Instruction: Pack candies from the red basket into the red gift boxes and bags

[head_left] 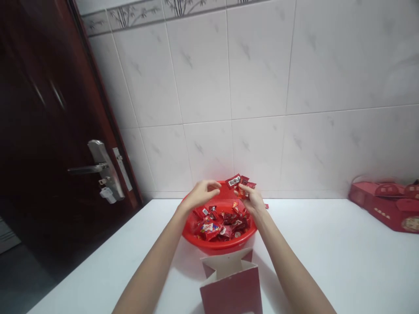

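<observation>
A red plastic basket (220, 245) stands on the white table against the tiled wall, with many small wrapped candies (225, 224) in red, orange and dark wrappers inside. Over its right rear rim, my right hand (251, 199) grips several red candy packets (245, 185), fanned out above the fingers. My left hand (204, 193) is over the basket's left rear part, fingers apart and curved, with nothing in it. In front of the basket, an open-topped dark red box (231, 290) stands near the bottom of the view; its inside is only partly visible.
Red boxes (386, 207) lie at the table's far right by the wall. A packet edge (266, 206) shows just right of the basket. A dark red door (49, 131) with a metal handle (104, 168) and keys stands left of the white table (314, 244).
</observation>
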{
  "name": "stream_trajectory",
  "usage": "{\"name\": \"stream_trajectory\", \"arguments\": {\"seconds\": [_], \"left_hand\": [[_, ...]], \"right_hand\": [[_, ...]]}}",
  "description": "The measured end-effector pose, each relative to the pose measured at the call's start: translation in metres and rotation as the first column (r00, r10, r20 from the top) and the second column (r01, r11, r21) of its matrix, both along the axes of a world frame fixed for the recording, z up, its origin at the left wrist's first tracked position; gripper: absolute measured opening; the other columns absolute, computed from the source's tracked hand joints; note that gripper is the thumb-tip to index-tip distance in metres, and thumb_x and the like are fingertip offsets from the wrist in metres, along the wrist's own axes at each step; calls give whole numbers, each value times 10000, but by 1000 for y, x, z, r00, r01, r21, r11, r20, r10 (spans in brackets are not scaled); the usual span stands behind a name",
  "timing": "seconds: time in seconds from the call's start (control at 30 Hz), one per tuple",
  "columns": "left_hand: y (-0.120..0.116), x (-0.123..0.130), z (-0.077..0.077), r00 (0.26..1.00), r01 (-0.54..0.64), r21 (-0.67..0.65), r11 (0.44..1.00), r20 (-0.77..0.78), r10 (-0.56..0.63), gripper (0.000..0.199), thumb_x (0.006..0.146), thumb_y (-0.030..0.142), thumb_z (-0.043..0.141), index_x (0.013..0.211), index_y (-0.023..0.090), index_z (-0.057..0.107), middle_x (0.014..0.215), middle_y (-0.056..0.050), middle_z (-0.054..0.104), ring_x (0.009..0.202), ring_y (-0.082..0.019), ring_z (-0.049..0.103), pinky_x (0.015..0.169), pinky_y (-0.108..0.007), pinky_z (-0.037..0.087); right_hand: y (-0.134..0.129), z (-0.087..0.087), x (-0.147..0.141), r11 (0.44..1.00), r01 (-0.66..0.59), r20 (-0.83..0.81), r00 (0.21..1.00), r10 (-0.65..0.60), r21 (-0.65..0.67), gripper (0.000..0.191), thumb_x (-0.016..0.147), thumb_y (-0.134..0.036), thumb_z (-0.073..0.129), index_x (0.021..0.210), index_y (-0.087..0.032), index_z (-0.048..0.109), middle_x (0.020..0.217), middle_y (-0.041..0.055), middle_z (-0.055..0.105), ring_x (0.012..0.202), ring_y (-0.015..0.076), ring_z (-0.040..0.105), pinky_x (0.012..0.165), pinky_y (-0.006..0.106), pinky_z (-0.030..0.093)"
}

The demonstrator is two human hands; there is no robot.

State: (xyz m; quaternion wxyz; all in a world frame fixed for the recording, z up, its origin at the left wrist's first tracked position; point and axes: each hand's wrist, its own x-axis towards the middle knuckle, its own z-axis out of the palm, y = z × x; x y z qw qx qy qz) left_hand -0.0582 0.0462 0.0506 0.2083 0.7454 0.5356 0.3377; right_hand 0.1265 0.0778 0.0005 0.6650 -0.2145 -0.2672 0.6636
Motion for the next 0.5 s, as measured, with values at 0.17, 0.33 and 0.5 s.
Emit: {"name": "stream_trajectory", "arguments": {"seconds": [0.17, 0.33, 0.5], "left_hand": [[-115, -12, 26, 977, 197, -15, 980, 87, -195, 298, 864, 505, 603, 836, 255, 763, 1151, -55, 735, 1065, -240, 665, 926, -333, 522], [-182, -1, 21, 970, 194, -123, 973, -122, -209, 222, 875, 516, 629, 922, 379, 797, 1288, -22, 676, 1261, -283, 564, 1023, -376, 450], [-177, 18, 9, 953, 203, -166, 965, -194, -234, 321, 938, 478, 509, 873, 304, 771, 984, -40, 722, 1012, -254, 632, 787, -321, 473]], "right_hand": [[-11, 17, 4, 998, -54, -5, 998, 55, 20, 171, 573, -53, 807, 676, -128, 693, 661, 21, 710, 643, 134, 663, 601, 235, 583], [-36, 36, 8, 985, -124, 82, 990, 115, 121, 205, 561, -108, 843, 707, -138, 701, 690, 16, 714, 659, 138, 659, 570, 223, 563], [-75, 50, 21, 933, -266, 287, 938, 192, 244, 283, 594, -225, 866, 816, -141, 712, 804, 41, 737, 744, 162, 674, 635, 258, 580]]}}
